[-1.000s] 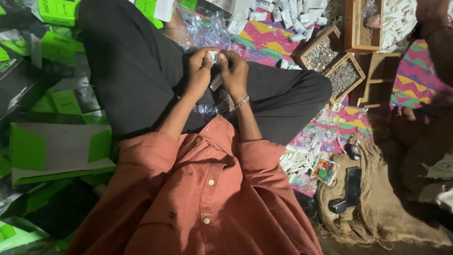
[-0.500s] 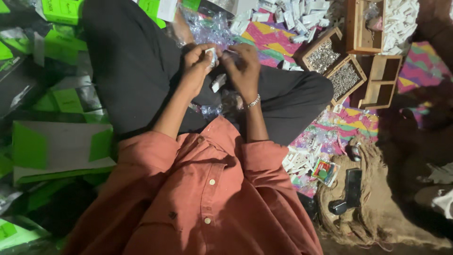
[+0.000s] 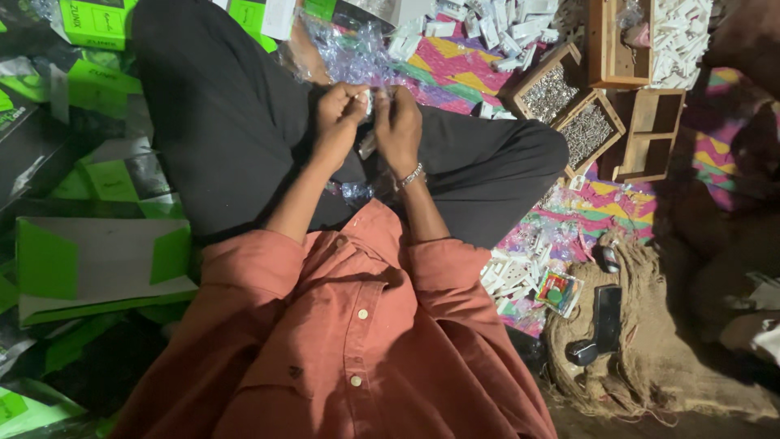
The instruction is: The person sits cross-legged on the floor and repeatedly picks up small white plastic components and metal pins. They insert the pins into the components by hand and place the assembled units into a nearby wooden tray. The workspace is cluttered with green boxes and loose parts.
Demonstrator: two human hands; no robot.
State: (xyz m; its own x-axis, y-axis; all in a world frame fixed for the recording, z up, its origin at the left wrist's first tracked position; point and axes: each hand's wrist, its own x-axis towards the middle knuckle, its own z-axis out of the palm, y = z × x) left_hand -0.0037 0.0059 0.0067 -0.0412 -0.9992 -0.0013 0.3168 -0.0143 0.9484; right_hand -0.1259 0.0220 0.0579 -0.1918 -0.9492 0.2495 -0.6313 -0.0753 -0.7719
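Observation:
I sit cross-legged in black trousers and an orange shirt. My left hand (image 3: 340, 114) and my right hand (image 3: 400, 122) meet above my lap, both pinching a small white plastic part (image 3: 370, 102) between the fingertips. A metal bracelet (image 3: 410, 175) circles my right wrist. Crumpled clear plastic bags (image 3: 345, 53) lie just beyond the hands, and a heap of small white parts (image 3: 487, 28) is spread on the colourful mat farther out.
Green and white flattened cartons (image 3: 89, 260) pile up on the left. Wooden trays of small metal screws (image 3: 565, 106) and a wooden box with white parts (image 3: 650, 49) stand at upper right. A burlap sack (image 3: 642, 349) with a dark phone (image 3: 605, 317) lies at lower right.
The hands have stayed together on the small part, with only slight finger shifts. The view has drifted a little.

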